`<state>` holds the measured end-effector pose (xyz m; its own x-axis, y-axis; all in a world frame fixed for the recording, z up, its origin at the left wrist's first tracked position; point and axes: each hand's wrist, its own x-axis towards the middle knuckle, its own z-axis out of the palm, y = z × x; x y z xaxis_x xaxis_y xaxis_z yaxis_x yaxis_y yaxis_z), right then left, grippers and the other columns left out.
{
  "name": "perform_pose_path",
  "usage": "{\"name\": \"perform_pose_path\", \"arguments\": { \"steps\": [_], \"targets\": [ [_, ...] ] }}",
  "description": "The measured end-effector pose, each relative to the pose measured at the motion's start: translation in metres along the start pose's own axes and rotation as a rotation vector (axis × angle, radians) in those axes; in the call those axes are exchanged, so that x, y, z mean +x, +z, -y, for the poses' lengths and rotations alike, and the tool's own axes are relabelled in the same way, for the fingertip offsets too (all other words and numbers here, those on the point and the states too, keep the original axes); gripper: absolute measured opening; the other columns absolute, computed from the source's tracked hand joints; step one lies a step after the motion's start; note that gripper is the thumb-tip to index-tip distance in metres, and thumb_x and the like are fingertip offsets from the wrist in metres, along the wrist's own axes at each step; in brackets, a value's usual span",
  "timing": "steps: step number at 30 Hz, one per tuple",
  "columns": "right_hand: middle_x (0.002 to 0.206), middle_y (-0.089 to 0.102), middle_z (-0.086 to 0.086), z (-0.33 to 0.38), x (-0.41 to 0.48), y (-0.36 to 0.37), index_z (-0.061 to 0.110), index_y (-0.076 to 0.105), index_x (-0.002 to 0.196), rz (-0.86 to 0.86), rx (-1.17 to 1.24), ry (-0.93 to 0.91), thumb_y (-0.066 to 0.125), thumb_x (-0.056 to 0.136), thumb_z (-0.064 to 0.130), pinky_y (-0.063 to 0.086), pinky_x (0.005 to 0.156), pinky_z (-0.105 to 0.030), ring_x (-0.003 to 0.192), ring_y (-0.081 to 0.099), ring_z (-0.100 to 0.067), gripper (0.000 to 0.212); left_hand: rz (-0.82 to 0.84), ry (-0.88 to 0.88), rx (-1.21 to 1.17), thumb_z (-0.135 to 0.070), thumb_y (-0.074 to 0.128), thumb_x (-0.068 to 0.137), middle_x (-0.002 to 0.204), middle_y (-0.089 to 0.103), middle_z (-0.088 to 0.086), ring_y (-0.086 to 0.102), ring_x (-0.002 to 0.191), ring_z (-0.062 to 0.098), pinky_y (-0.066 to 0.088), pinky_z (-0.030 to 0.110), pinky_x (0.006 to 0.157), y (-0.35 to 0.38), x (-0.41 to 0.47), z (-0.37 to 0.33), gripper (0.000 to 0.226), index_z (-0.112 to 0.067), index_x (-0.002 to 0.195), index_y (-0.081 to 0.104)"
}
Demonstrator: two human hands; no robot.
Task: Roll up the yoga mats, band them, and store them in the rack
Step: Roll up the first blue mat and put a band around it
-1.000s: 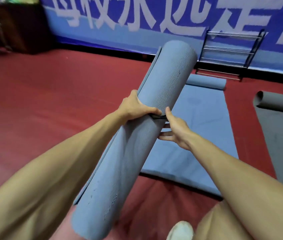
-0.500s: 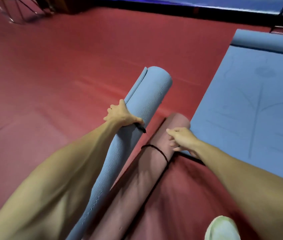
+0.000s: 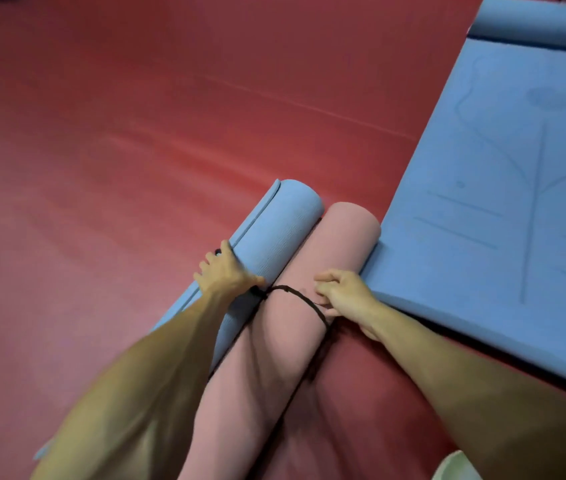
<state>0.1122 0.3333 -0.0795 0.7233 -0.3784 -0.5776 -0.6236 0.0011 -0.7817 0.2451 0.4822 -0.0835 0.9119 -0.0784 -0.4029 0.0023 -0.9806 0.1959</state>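
The left hand (image 3: 227,273) is gripping the rolled blue mat (image 3: 285,216), which is lying on the red floor (image 3: 101,133) against the rolled pink mat (image 3: 340,233). The right hand (image 3: 345,294) is curling its fingers at the black band (image 3: 296,293) around the pink mat, and I cannot tell whether it is pinching it. A flat blue mat (image 3: 482,202) is lying just beside them.

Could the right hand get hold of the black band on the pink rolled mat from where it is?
Probably yes. The right hand sits beside the pink rolled mat, with its fingers right at the black band and nothing between them. Whether it already pinches the band is unclear.
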Motion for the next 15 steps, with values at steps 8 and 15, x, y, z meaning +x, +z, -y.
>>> {"name": "perform_pose_path", "arguments": {
  "steps": [8,15],
  "targets": [
    [0.09,0.055,-0.006,0.014,-0.03,-0.071,-0.004,0.061,0.112,-0.061,-0.309,0.003,0.057,0.093,0.018,0.048,0.071,-0.033,0.08,0.054,-0.018,0.03,0.162,0.04,-0.185,-0.053,0.049,0.084,0.133,0.049,0.018,0.05,0.115,0.035,0.042,0.035,0.085,-0.03,-0.028,-0.045,0.064,-0.009,0.13,0.047],
    [0.11,0.055,-0.006,0.065,-0.104,-0.168,0.011,0.057,0.116,-0.032,-0.464,0.019,0.052,0.097,0.024,0.047,0.078,-0.033,0.093,0.056,-0.02,0.023,0.302,0.452,-0.225,-0.036,0.053,0.093,0.141,0.048,0.007,0.045,0.128,0.024,0.036,0.031,0.101,-0.064,-0.134,-0.132,0.052,-0.01,0.138,0.046]
  ]
}}
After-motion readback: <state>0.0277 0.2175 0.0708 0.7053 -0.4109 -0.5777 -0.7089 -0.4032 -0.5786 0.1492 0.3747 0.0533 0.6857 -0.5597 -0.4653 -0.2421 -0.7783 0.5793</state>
